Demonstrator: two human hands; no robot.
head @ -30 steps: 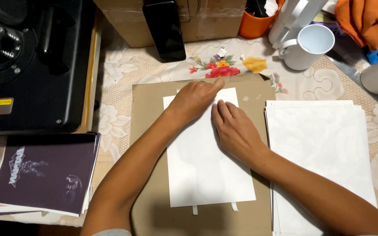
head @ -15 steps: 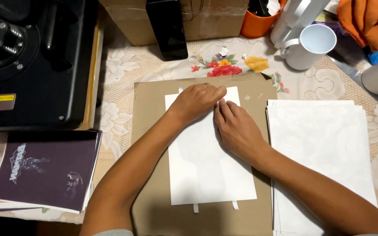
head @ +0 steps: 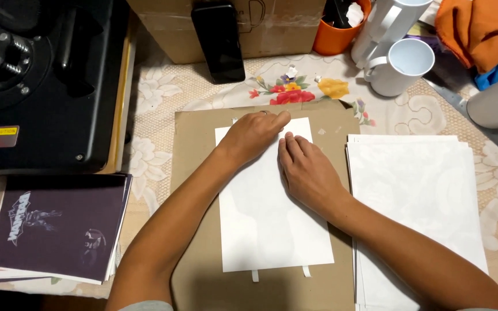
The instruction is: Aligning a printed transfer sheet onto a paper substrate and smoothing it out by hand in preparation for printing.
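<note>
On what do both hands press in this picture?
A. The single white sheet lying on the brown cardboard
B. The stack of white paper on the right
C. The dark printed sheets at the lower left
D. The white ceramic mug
A: the left hand and the right hand lie flat on the upper part of the single white sheet, which rests on the brown cardboard.

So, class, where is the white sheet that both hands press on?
Head view, centre: the white sheet lies on the brown cardboard, left of the white paper stack.
</note>
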